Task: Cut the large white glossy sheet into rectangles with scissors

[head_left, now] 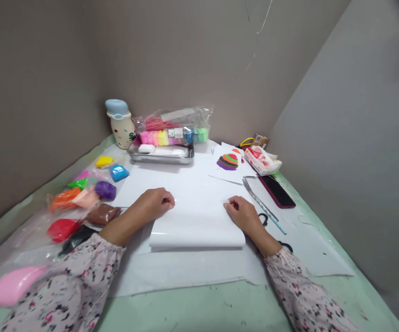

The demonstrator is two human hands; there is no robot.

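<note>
A sheet of white paper [196, 226] lies in front of me, bent over on itself with a rounded curl along its near edge. My left hand [158, 202] pinches its far left corner between thumb and fingers. At the far right corner, my right hand [241, 211] grips the sheet the same way. Close to the right hand lie a fork [251, 190] with a blue-patterned handle and black-handled scissors [263, 218], partly hidden under the wrist. Larger white sheets [185, 269] cover the table beneath.
Left are bagged lumps of coloured clay [105, 190]. Behind stand a bottle [120, 127], a metal tray [161, 159] and a bag of coloured clay [175, 133]. Right are a striped clay picture [227, 161], a tissue pack [262, 160] and a phone [277, 191]. Walls close in behind and right.
</note>
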